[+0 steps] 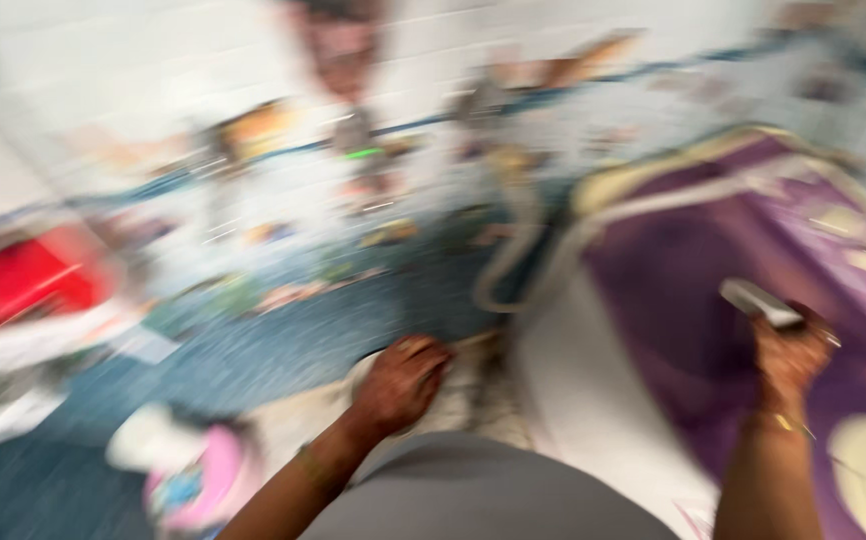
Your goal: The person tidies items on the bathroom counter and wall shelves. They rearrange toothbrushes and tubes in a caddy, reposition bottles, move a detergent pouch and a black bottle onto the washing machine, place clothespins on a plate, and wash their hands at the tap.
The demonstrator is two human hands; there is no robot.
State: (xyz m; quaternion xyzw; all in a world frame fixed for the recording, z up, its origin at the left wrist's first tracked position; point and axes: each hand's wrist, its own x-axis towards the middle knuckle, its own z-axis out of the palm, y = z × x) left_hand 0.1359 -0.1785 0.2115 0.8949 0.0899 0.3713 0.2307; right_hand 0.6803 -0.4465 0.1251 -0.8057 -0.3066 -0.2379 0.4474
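Two hands blurred, right hand (791,352) gripping grey object (759,303), unidentifiable

Item: small grey-white oblong object (761,304), kind unclear through heavy motion blur; gripped at its lower end by the right hand (791,352); tilted, free end pointing toward 10 o'clock; positioned over purple fabric (693,290) with cream edging.

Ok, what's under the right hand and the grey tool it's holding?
Under the right hand and its grey tool lies a purple fabric with cream edging. The picture is too blurred to show detail, and whatever is beneath the fabric is covered.
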